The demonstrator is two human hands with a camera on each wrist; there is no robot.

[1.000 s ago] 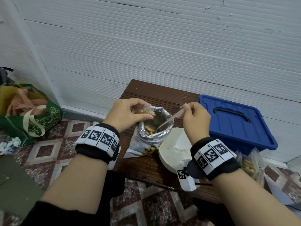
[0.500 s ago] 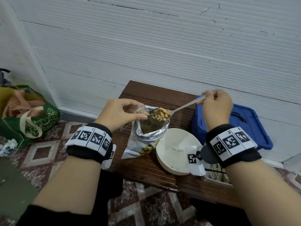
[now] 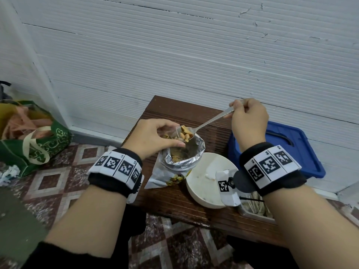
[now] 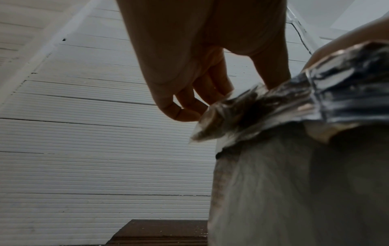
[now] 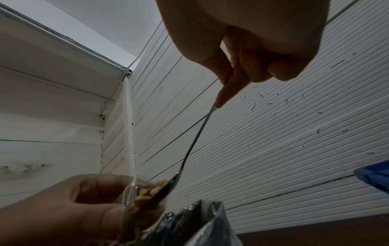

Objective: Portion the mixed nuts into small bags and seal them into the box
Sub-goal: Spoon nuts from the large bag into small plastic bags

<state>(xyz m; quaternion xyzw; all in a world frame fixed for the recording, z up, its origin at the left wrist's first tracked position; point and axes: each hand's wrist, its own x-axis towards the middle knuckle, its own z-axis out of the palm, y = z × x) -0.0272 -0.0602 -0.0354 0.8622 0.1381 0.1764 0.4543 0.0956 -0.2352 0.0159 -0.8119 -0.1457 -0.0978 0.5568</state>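
I cannot read any words or numbers here. The green bag [image 3: 38,140] on the floor has pale curly marks printed on it, but I cannot make them out as letters. The nut packet [image 3: 171,175] shows only a picture of nuts. The bands [image 3: 116,166] on both wrists carry black-and-white square codes, not writing.

I see a dark brown wooden surface [image 3: 174,200] standing against the white wall. On it stands an open silver bag of nuts [image 3: 174,171]. Just beside the bag sits a white bowl [image 3: 202,183]. Near the bowl, at the front edge, lies a small tray [image 3: 252,207]. A blue box [image 3: 303,152] sits on the far right side.
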